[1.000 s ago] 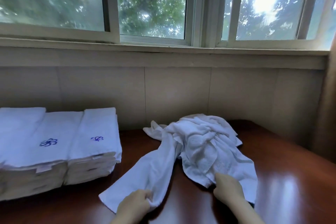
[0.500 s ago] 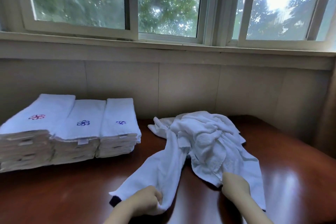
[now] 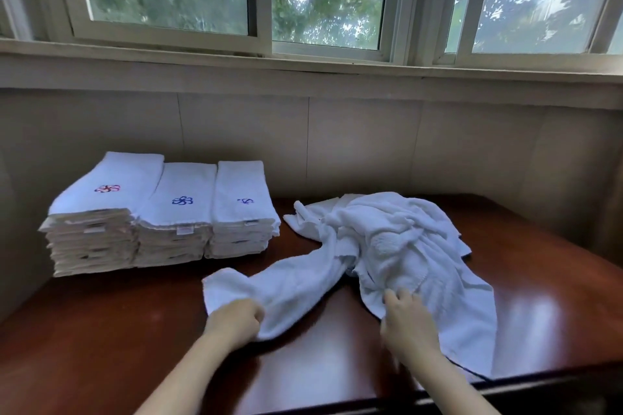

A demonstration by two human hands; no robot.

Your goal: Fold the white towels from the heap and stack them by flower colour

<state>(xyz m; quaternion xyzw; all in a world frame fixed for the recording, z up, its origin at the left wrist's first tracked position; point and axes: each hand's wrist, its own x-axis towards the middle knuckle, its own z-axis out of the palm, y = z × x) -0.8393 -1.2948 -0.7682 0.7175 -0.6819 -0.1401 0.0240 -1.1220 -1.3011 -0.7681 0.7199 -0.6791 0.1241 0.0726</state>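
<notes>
**A:** What is the room like, and what are they working on?

**B:** A dark, glossy red-brown wooden table [image 3: 101, 330] stands against a pale panelled wall [image 3: 354, 152]. Above the wall runs a row of white-framed windows [image 3: 263, 0] with green trees blurred behind the glass. Daylight glares off the table's right side.

**A:** And the hands?

**B:** Both reach in from the near edge with bare forearms. The left hand [image 3: 236, 320] is curled into a fist, gripping the near end of one white towel [image 3: 286, 283] that trails back from it toward the heap. The right hand [image 3: 406, 320] rests on the front edge of the heap of loose towels [image 3: 397, 239]; its fingertips [image 3: 392, 296] press into the cloth, but motion blur stops me telling whether they pinch it or merely touch it.

**A:** Where does the heap sit?

**B:** Right of centre on the table, crumpled, spilling toward the near edge.

**A:** How many of each thing?

**B:** Three stacks of folded towels stand side by side at the back left, touching: the left stack [image 3: 97, 226] shows a red flower on top, the middle stack [image 3: 178, 219] a blue flower, the right stack [image 3: 242, 212] a smaller blue mark, partly shown. The left is tallest. The heap's towels are too tangled to count.
</notes>
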